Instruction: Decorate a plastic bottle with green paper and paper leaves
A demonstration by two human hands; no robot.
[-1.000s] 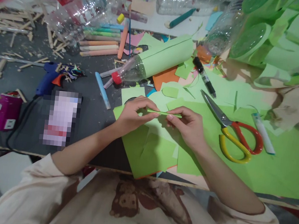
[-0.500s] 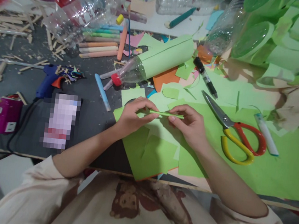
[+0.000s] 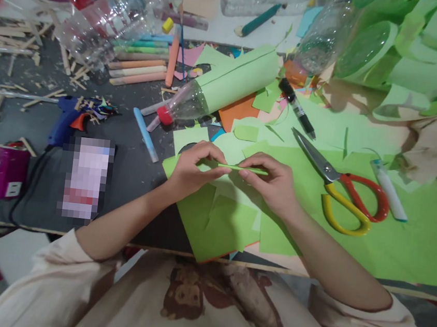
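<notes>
Little has changed over the last second: the green strip (image 3: pixel 234 167) stays pinched between left hand (image 3: pixel 192 168) and right hand (image 3: pixel 269 176), so work seems to remain on it. Above the bench's (image 3: pixel 135 175) front edge, near its middle, the hands face each other, thumbs nearest the wearer (scissors (image 3: pixel 329 172) lie to the right).
</notes>
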